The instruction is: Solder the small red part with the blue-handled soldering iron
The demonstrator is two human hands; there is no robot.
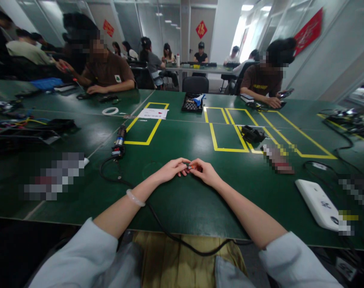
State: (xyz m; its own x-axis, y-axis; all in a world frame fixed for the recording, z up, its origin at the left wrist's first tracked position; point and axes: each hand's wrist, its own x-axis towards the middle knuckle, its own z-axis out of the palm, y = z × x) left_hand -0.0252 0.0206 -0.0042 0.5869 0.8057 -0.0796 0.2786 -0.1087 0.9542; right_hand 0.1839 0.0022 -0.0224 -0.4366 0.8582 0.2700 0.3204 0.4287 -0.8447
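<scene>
Close together above the green table [182, 208], my left hand [172, 169] and my right hand [205, 172] meet at the fingertips. Between them is a small part [190, 167] with orange-red and pale grey on it, too small and too covered by fingers to name. Both hands are closed in a pinch around it. To the left of my left hand lies a black cylindrical tool [120, 138] with a cable at its near end. A black cable [157, 218] passes below my left forearm and over the table's near edge.
Yellow tape outlines [230, 150] mark the table. A black tray [192, 105] with a blue item stands ahead, near a paper sheet [153, 113]. A black part [253, 134] and a white case [316, 204] lie right. Wires [34, 124] cover the left; people sit across.
</scene>
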